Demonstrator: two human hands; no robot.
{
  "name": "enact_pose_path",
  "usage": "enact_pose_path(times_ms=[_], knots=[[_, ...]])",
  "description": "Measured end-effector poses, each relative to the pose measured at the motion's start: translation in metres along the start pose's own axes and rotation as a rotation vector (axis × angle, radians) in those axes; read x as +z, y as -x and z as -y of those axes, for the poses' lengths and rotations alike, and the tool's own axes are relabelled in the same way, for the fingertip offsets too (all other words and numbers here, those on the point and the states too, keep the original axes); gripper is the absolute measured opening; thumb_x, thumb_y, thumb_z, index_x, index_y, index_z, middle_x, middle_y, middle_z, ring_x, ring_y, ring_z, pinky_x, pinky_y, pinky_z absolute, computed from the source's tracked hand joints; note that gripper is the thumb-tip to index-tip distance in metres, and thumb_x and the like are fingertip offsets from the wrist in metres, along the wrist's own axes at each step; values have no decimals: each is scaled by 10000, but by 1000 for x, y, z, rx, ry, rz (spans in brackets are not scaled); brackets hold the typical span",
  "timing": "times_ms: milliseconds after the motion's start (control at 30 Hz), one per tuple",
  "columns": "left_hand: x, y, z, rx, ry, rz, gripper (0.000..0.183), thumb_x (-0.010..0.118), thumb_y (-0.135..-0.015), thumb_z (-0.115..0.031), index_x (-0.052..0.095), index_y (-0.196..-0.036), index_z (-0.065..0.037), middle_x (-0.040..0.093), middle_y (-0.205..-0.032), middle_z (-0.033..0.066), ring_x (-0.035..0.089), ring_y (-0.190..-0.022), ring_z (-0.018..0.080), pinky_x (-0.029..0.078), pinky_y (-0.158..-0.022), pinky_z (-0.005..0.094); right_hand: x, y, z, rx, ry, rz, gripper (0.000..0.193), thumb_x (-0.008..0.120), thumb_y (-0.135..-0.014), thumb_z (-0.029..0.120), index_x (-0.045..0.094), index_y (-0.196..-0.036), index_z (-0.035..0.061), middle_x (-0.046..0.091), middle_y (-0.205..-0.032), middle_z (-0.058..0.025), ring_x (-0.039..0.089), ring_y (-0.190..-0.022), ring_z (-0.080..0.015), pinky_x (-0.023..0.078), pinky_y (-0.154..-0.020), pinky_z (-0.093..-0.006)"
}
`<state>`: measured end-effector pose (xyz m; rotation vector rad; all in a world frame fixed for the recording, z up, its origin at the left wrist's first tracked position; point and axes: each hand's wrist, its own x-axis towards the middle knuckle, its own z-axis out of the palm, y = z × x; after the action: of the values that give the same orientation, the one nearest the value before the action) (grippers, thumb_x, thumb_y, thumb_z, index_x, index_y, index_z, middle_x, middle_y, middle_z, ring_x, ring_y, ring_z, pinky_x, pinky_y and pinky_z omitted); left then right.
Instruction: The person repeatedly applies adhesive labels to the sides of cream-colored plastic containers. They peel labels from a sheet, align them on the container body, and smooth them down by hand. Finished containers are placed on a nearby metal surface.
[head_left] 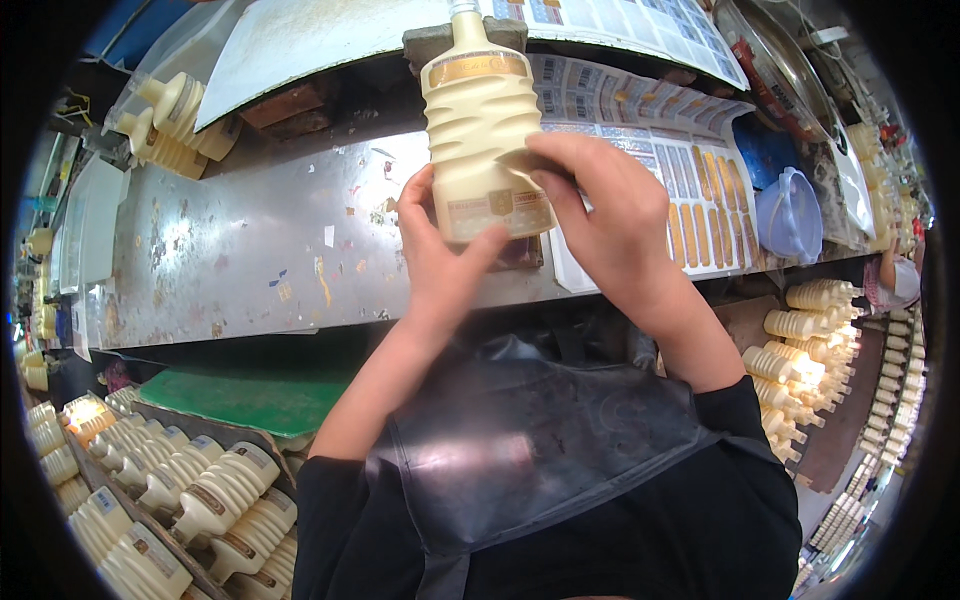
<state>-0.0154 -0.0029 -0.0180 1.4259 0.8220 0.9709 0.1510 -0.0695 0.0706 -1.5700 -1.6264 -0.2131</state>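
A cream-coloured bottle (480,120) with wavy ridges, a narrow neck and gold-brown label bands lies in front of me, its neck pointing away. The neck end rests at a grey block (425,42). My left hand (440,235) grips the bottle's base, fingers on its left side and thumb across the bottom edge. At the bottle's right side is my right hand (605,195), with thumb and forefinger brought together against the ridges. Whatever sits between those fingertips is too small to make out.
Sheets of gold and brown labels (700,190) lie to the right, beside a blue-violet plastic basin (790,215). More cream bottles (175,120) stand at the far left of the metal table (250,240). Bottles fill crates (215,490) at lower left and a board (840,420) at right.
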Motion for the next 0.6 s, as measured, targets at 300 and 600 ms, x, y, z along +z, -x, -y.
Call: enact_pose_path(times_ms=[300,600], knots=[[-7,5,5,17,211,-44,498,561,-1055,-224,450,-1486,1,516,-1415,151,483,-1308,241,373,-1154,397,-14,27,27,468,-369,57,139,693,-931,37,694,-1070,31,695,-934,-39,668,-827,-128,536,-774,-301],[3,-6,9,161,-357,-133,624,600,-995,-362,425,-1459,17,507,-1327,189,452,-1270,312,311,-1138,457,21,54,12,497,-264,14,333,571,-1005,63,504,-1324,-3,579,-1245,-155,578,-1168,-257,455,-1035,-369]])
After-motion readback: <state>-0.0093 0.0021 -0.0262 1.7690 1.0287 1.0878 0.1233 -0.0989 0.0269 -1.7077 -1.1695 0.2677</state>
